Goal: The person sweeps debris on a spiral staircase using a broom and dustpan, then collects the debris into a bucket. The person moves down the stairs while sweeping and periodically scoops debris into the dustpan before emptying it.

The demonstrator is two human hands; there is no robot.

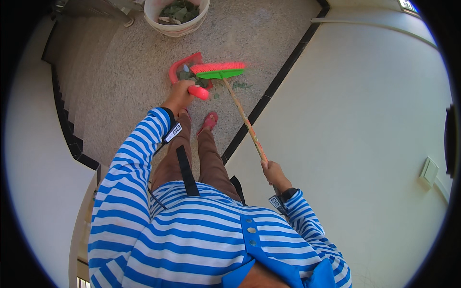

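My left hand (182,94) grips the handle of a red plastic dustpan (175,67), which holds green leaves (186,75) and a small pale bit. In my right hand (274,174) is the wooden stick of a broom (221,71) with a green head and red bristles. The broom head is slightly blurred, its left end over the dustpan's right side, the bristles pointing away from me. On the floor to the right of the dustpan lie a few green leaf scraps (240,85), below the broom head.
A white plastic bucket (176,30) with leaves inside stands on the speckled floor beyond the dustpan. A pale wall (324,118) with a black skirting runs along the right. Stairs (77,68) are at the left. My feet in pink sandals (210,120) stand just behind the dustpan.
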